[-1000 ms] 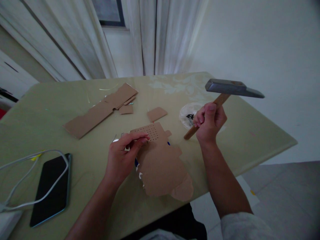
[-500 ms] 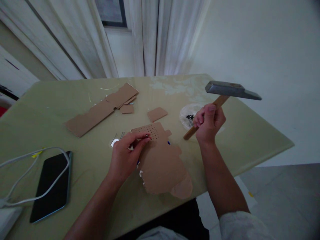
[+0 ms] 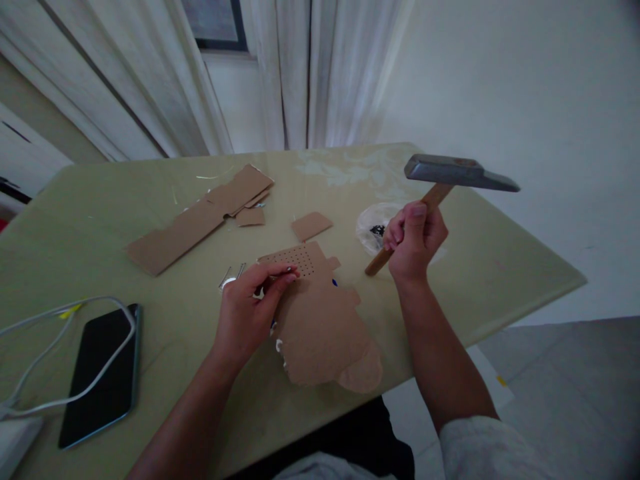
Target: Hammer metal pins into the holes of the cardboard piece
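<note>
both bare forearms reach forward from the lower edge of the head view. the left hand [image 3: 247,313] lies low, palm down, its fingers [image 3: 280,275] stretched forward and pinched together at the tips. the right hand [image 3: 415,241] is raised in a closed fist, thumb uppermost, wrist bent slightly back.

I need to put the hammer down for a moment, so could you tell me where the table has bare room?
Bare top lies right of the white dish, toward the table corner, and between the phone and the long cardboard strip. The middle is crowded around the perforated cardboard.
</note>
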